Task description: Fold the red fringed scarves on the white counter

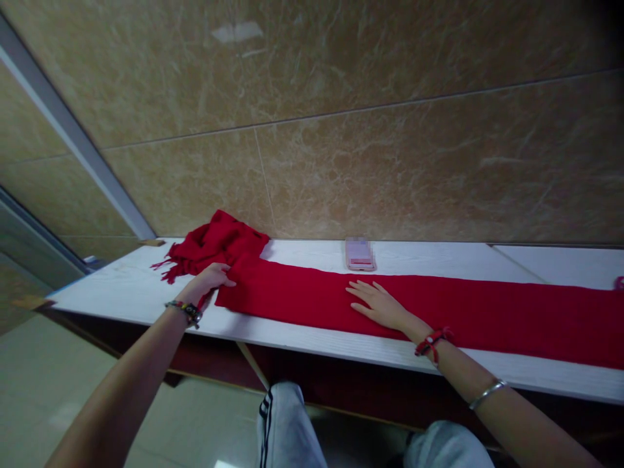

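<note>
A long red scarf lies flat along the white tabletop and runs out of view at the right. Its left part is bunched in a heap, with fringe hanging toward the left. My left hand is at the left end of the flat stretch, next to the heap, its fingers closed on the cloth; some fingertips are hidden. Palm down, my right hand rests on the flat part of the scarf with its fingers spread.
A phone in a pinkish case lies behind the scarf, near the wall. The white table stands against a brown marble-patterned wall. A small wooden piece sits at the back left corner. My knees are below the front edge.
</note>
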`<state>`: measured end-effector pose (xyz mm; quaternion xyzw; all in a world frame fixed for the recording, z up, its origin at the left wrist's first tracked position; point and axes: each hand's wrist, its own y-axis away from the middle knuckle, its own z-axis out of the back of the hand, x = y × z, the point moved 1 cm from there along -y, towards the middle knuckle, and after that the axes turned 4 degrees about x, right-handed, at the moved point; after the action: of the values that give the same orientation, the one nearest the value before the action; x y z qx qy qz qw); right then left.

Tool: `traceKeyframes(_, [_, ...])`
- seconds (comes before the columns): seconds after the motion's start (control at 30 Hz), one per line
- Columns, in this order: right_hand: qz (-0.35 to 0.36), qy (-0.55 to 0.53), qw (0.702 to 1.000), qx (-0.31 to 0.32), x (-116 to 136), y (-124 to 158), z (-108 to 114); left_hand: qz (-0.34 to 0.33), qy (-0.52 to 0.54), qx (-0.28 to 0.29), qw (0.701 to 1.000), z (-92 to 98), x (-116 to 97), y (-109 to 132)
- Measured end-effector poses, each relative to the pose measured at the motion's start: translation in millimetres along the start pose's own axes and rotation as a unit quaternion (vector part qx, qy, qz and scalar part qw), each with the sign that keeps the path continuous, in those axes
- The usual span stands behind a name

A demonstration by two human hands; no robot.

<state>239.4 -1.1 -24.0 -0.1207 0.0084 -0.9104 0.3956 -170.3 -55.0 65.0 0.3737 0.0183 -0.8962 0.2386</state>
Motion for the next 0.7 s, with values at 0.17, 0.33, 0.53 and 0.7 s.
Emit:
traceKeyframes(0.17, [-0.002,-0.001,1.000,0.000,0.9,-0.1,0.6,0.015,-0.012,0.030,0.999,-10.5,5.6,1.9])
traceKeyframes(0.33, [-0.005,0.004,1.000,0.006,-0.9,-0.3,-0.7,0.007,-0.066,0.031,0.997,-8.2,7.8,1.4])
traceKeyframes(0.53, [-0.002,0.003,1.000,0.002,-2.8,-0.3,-2.6,-0.005,-0.195,-0.010,0.981,-18.1,10.1,-0.4])
traceKeyframes(0.7, [-0.007,0.003,1.000,0.005,-2.2,-0.3,-2.7,-0.057,-0.303,-0.097,0.946,-60.2,-9.0,24.1])
